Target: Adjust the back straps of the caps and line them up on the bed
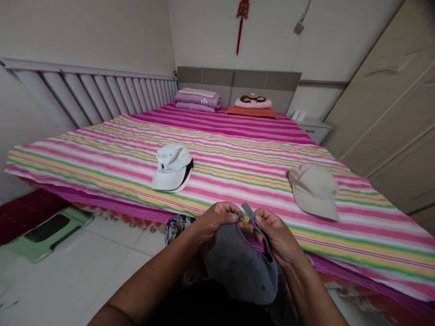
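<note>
— Closest to us, a pair of bare forearms [159, 280], and between them a gray cap [239, 267], held low in front of the bed's near edge.
— What are the hands up to?
— Near each other, both pinching. The left hand [220, 222] has the metal buckle [240, 216]; the right hand [274, 233] grips the strap [248, 212], its free end sticking up.
— Fastened, then?
— Doesn't look it. That end stands just beside the buckle, not through it, so I'd call the closure undone and the joining left over.
— And the others?
— A white cap [172, 165] and a beige cap [314, 188] lie on the striped sheet [231, 181], untouched. Their back straps I can't make out.
</note>
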